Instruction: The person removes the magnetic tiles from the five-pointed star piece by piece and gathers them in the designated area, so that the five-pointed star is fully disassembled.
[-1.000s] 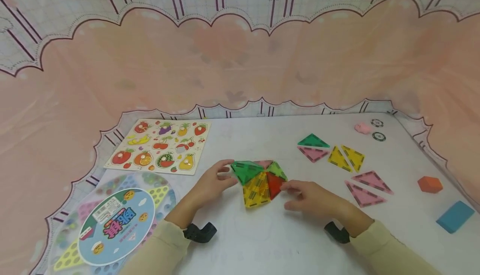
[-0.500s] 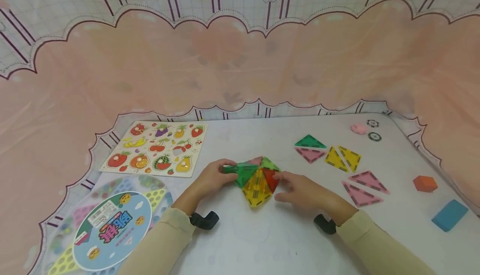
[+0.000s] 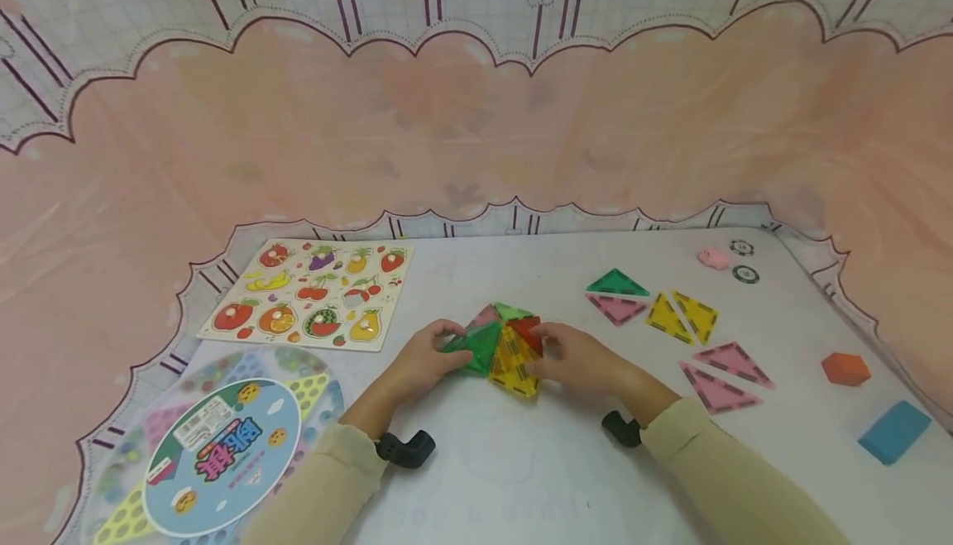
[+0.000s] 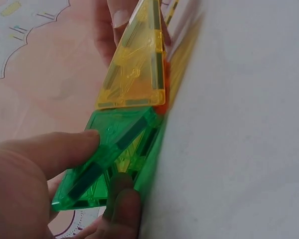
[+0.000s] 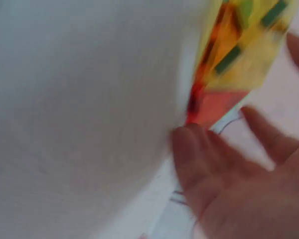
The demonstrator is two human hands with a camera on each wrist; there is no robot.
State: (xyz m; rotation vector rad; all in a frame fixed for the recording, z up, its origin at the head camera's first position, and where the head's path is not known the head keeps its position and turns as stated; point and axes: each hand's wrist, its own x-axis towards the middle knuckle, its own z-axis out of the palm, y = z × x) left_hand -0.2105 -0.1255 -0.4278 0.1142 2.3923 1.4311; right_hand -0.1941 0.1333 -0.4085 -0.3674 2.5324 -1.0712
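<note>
A small domed cluster of translucent magnetic tiles stands on the white table between both hands. It shows a green tile point(image 3: 482, 345) at the left, a yellow tile point(image 3: 512, 367) in front, a red tile point(image 3: 527, 332) at the right, and pink point(image 3: 486, 317) and light green point(image 3: 510, 311) ones behind. My left hand point(image 3: 421, 361) pinches a green triangular tile point(image 4: 102, 149), thumb on its face and fingers beneath, beside the yellow one. My right hand point(image 3: 584, 361) is at the opposite side, fingertips at the red tile's lower edge point(image 5: 209, 109) and its digits spread apart.
Loose triangular tiles lie to the right: green point(image 3: 618, 283), pink point(image 3: 616, 308), a yellow pair point(image 3: 681, 317), a pink pair point(image 3: 725, 378). Beyond are an orange block point(image 3: 845, 369) and a blue block point(image 3: 895, 432). A fruit puzzle board point(image 3: 305, 293) and a round game box point(image 3: 223, 454) occupy the left.
The tile cluster has turned counterclockwise and shifted slightly left. The right hand has followed it leftward. A green tile that stuck out at the left hand now lies closer against the cluster.
</note>
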